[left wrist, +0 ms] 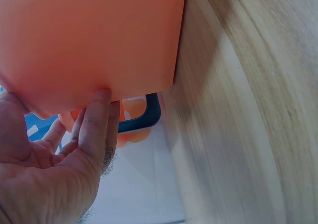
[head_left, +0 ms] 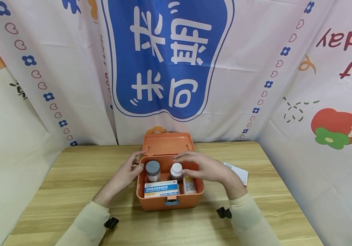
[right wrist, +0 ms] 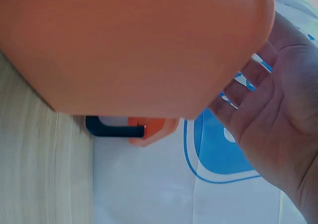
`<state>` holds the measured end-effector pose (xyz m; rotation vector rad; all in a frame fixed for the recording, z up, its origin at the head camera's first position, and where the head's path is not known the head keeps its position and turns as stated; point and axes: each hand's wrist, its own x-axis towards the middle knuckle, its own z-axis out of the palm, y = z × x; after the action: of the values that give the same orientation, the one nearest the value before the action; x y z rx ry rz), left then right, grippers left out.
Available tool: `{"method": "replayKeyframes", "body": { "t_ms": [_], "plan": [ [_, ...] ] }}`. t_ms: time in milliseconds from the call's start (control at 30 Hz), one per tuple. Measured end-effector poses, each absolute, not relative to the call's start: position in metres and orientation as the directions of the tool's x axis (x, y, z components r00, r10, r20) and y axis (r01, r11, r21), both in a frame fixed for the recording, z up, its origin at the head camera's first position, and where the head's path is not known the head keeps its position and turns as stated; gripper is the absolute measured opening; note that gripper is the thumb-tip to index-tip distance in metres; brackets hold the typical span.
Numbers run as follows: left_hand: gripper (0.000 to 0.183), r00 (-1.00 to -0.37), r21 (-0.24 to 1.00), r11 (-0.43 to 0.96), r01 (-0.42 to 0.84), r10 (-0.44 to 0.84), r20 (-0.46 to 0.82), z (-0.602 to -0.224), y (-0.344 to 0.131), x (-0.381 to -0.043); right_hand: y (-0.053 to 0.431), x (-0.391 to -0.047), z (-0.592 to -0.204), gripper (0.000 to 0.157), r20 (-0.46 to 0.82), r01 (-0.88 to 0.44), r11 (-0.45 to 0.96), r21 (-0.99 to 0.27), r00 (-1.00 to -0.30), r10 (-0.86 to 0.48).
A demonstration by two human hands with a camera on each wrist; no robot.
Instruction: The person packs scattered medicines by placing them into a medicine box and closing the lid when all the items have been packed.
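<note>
An orange plastic box (head_left: 145,205) with a grey-blue latch stands on the table, its lid (head_left: 168,143) raised at the back. Inside are a grey-capped bottle (head_left: 153,169), a white-capped bottle (head_left: 177,168), a blue-and-white medicine carton (head_left: 161,189) and a white-and-yellow pack (head_left: 190,185). My left hand (head_left: 131,171) rests at the box's left side, thumb by the rim, its extended fingers (left wrist: 94,124) against the outer wall. The right hand (head_left: 206,167) reaches in over the right rim with loosely stretched fingers, thumb tip close beside the white-capped bottle.
A flat white printed box (head_left: 238,173) lies on the wooden table (head_left: 80,177) behind my right wrist. Printed cloth (head_left: 240,85) hangs along the table's back and sides. The box's dark handle (left wrist: 144,119) shows in both wrist views.
</note>
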<state>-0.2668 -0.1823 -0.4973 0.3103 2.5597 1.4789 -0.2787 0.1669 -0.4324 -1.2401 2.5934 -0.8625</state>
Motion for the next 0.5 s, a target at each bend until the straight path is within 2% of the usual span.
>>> {"method": "replayKeyframes", "body": {
  "t_ms": [500],
  "plan": [
    [0.057, -0.963, 0.867, 0.488, 0.103, 0.269, -0.037, -0.498, -0.183, -0.267, 0.203, -0.289, -0.440, 0.042, 0.104, -0.571, 0.565, -0.595, -0.752, -0.651]
  ]
}}
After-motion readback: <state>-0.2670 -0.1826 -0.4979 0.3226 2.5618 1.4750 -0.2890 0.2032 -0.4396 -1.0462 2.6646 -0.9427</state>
